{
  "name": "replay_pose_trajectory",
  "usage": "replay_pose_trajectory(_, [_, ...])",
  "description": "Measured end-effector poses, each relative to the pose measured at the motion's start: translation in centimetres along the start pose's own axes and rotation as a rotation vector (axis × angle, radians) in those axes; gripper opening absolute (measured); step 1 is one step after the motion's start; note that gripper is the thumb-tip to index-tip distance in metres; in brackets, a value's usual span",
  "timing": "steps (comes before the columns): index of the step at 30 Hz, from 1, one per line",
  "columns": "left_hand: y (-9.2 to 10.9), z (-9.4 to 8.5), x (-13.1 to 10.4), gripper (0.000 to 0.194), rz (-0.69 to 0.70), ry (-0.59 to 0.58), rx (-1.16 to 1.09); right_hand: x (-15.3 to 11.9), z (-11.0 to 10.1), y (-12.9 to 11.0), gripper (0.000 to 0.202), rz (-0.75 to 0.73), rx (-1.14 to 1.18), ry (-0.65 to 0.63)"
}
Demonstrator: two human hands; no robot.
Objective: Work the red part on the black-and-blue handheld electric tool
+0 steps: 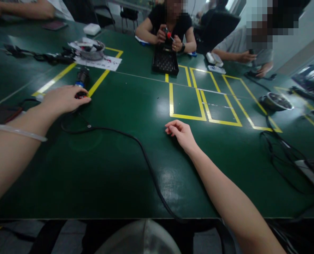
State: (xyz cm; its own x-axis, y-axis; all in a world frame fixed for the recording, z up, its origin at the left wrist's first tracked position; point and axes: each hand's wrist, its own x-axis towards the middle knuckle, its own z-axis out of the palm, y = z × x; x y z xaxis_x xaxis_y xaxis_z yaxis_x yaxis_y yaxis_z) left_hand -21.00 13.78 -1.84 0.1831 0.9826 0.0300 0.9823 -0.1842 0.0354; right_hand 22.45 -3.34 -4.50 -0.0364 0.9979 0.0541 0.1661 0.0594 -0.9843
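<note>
My left hand (pixel 66 98) is closed around the lower part of a dark cylindrical device (pixel 82 76) with a ribbed black end, a blue band and a bit of red; I cannot make out its exact kind. The device lies on the green table within a yellow-taped area, and my fingers hide part of it. A black cable (pixel 139 141) runs from near that hand across the table to the front edge. My right hand (pixel 182 134) rests on the bare tabletop, its fingers loosely curled together with nothing visible in them.
Beyond the device are a metal bowl (pixel 89 49) of parts and a printed sheet (pixel 111 62). Across the table a person works over a black tray (pixel 165 61). To the right are a second bowl (pixel 276 101) and tangled cables (pixel 276 148). Yellow tape marks several rectangles.
</note>
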Motion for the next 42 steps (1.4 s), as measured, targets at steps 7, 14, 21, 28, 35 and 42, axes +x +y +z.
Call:
replay_pose_trajectory(7, [-1.0, -1.5, 1.5, 0.092, -0.303, -0.207, 0.182, -0.1, 0.1, -0.1, 0.016, -0.009, -0.039, -0.033])
replay_pose_trajectory(14, [-0.9, -1.6, 1.6, 0.080, -0.260, -0.232, 0.258, -0.2, 0.3, 0.2, 0.016, -0.019, -0.047, -0.048])
replay_pose_trajectory(21, [1.3, -1.9, -0.1, 0.074, -0.258, -0.182, 0.277, -0.1, 0.7, 0.3, 0.016, -0.040, -0.053, -0.078])
replay_pose_trajectory(28, [6.9, -2.2, -4.0, 0.066, -0.138, -0.112, 0.224, -0.2, 1.0, 0.1, 0.017, -0.070, -0.094, -0.057])
replay_pose_trajectory(35, [16.8, -2.0, -10.1, 0.066, 0.051, -0.038, 0.119, -1.1, 1.3, -1.7, 0.016, -0.233, -0.273, 0.054])
replay_pose_trajectory(42, [25.2, -2.3, -13.6, 0.046, 0.247, -0.001, 0.150, -1.9, 2.3, -1.9, 0.015, -0.171, -0.282, -0.086])
